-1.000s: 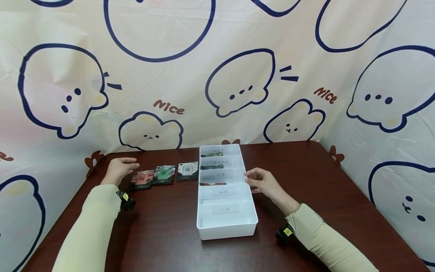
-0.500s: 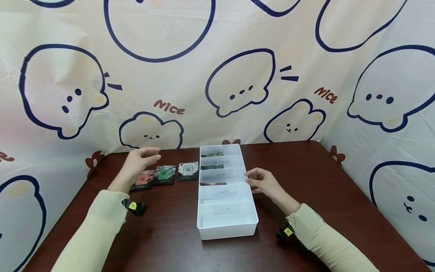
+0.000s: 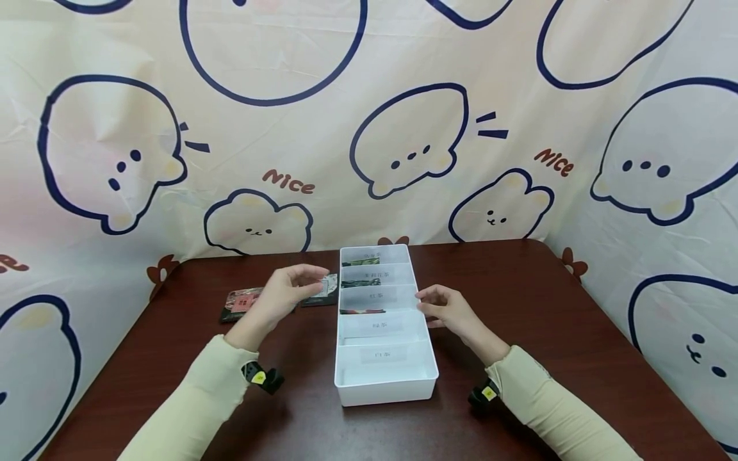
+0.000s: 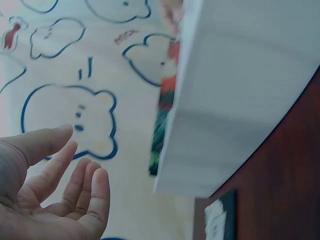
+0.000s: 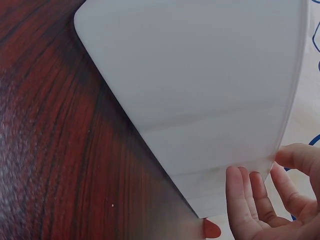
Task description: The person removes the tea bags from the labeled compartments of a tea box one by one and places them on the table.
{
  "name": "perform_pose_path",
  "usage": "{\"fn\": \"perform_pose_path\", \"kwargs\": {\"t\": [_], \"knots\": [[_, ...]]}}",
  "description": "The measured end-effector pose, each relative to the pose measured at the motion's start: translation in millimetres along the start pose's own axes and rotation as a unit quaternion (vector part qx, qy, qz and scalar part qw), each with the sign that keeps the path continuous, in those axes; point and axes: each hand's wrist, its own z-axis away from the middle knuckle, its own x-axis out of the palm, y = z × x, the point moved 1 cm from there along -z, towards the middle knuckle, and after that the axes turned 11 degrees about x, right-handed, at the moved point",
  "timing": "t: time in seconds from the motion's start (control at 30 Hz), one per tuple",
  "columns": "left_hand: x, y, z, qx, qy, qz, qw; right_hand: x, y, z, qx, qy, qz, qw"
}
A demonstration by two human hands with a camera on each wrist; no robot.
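Observation:
A long white divided box [image 3: 386, 396] stands on the table, its compartments labelled in Chinese with kinds of tea. Tea sachets lie in the three far compartments. My left hand [image 3: 282, 298] hovers left of the box with fingers loosely curved, and in the left wrist view nothing lies between them. Near it are a red-fronted tea sachet [image 3: 235, 305] and a white-fronted one [image 3: 328, 293]; the green-fronted one is hidden behind the hand. My right hand [image 3: 452, 314] holds the box's right rim lightly between thumb and index finger, its other fingers against the outer wall.
The dark wooden table [image 3: 519, 288] ends at a printed cloth backdrop [image 3: 334, 218] behind and at both sides. Small wrist cameras are strapped to both forearms. The two nearest compartments show bare bottoms.
My left hand has moved right from the far left, passing above the red and green sachets towards the white one. My right hand, the box and the sachets have stayed put.

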Motion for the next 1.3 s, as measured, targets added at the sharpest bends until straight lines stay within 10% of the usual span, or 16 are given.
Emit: {"fn": "perform_pose_path", "kwargs": {"t": [0.43,1.3], "knots": [[33.9,-15.4,9.1,-0.028,-0.035,0.020,0.9988,-1,4,-2.6,0.001,-0.003,-0.004,1.0000],[49.9,-20.4,9.4,-0.051,-0.048,-0.005,0.9975,1,0,0.3,0.011,-0.004,-0.009,0.9999]]}}
